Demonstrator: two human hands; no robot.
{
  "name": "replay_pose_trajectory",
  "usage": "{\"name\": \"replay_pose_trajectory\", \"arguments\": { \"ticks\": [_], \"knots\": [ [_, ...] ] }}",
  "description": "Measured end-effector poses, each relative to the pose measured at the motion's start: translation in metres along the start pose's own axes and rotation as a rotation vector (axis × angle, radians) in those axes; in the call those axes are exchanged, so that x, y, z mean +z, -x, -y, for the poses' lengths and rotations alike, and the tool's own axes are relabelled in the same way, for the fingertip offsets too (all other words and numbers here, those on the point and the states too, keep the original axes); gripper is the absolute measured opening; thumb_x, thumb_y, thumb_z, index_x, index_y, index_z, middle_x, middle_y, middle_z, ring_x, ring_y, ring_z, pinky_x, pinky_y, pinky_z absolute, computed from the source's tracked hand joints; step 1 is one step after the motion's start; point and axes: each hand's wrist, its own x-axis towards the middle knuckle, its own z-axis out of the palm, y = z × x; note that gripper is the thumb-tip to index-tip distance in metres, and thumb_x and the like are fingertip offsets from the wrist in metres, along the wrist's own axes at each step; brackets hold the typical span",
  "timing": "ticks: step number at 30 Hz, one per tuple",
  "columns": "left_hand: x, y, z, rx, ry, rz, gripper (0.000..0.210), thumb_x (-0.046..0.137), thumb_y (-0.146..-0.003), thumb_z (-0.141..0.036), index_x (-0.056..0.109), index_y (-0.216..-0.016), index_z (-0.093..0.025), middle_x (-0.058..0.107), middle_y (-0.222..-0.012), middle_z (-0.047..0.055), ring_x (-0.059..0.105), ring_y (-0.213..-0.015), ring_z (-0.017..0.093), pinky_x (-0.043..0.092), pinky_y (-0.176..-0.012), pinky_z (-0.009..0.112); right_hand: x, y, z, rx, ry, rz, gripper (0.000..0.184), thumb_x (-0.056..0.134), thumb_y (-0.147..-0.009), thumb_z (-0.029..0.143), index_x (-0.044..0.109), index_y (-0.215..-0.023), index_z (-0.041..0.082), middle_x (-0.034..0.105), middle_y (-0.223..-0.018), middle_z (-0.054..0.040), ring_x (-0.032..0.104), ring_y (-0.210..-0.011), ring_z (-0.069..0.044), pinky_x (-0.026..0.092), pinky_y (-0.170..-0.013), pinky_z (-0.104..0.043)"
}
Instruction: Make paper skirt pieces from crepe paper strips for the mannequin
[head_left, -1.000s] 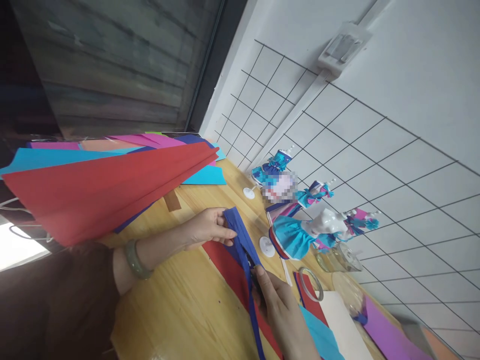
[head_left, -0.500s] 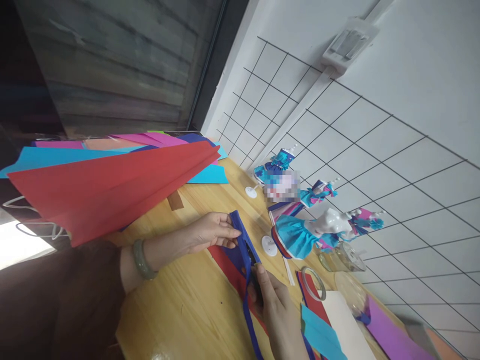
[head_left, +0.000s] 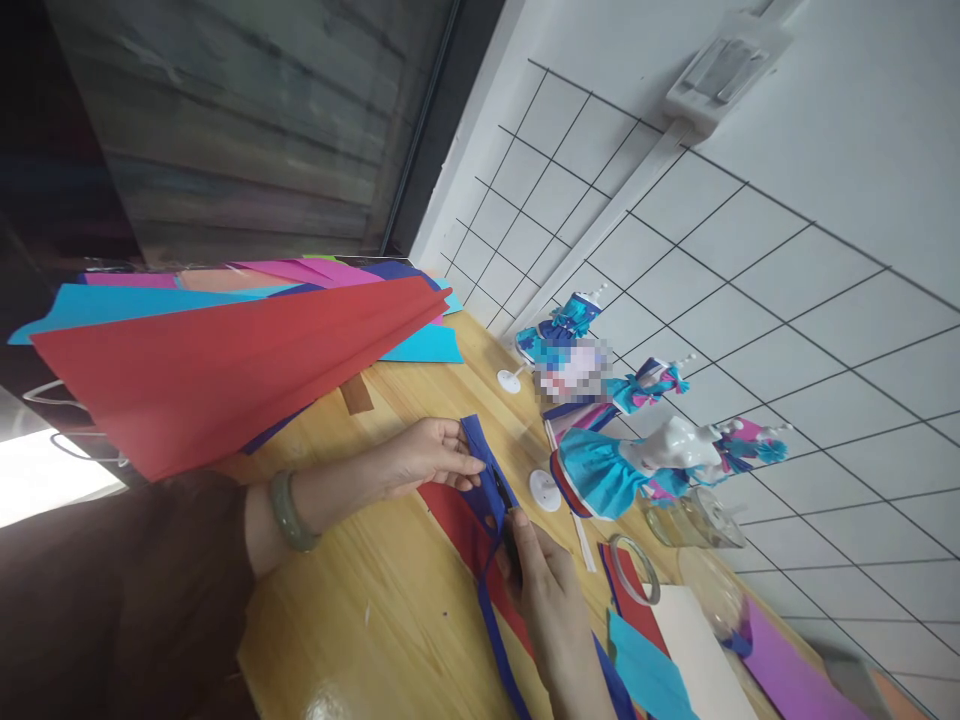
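My left hand (head_left: 435, 457) pinches the upper end of a dark blue sheet (head_left: 472, 432), paper or thin cloth, between thumb and fingers. Black scissors (head_left: 501, 490) lie in my right hand (head_left: 551, 590), their blades at the blue sheet. Most of the handles are hidden by my fingers. A narrow blue strip (head_left: 495, 635) hangs in a curve from the sheet, to the left of my right hand. Under both, a red sheet (head_left: 454, 520) rests on the wooden table (head_left: 352, 590).
Large red sheet (head_left: 247, 370) and other coloured sheets pile up at the left. Small dressed mannequins (head_left: 675, 445) stand along the grid wall. A roll of clear tape (head_left: 634, 570), a light blue piece (head_left: 649, 665), a white sheet (head_left: 697, 640) and a glass jar (head_left: 694, 520) are at the right.
The view has shifted slightly. The scissor blades sit a little farther up the blue sheet, nearer my left fingers, and the hanging strip has swung a little left.
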Motion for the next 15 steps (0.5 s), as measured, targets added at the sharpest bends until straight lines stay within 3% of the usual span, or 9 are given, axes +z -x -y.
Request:
{"name": "replay_pose_trajectory", "arguments": {
  "ticks": [15],
  "knots": [
    [-0.0019,-0.0025,0.001,-0.015,-0.064,0.008,0.031,0.076,-0.06,-0.021,0.06,-0.085,-0.012,0.067,-0.078,0.004,0.063,-0.07,0.014,0.05,-0.07,0.031,-0.003,-0.0084,-0.0023,-0.024,0.0,0.02,0.051,0.038,-0.078,0.065,0.034,-0.052,0.021,0.03,-0.049,0.0052,0.025,-0.045,-0.01,0.017,-0.044,-0.025]
  ]
}}
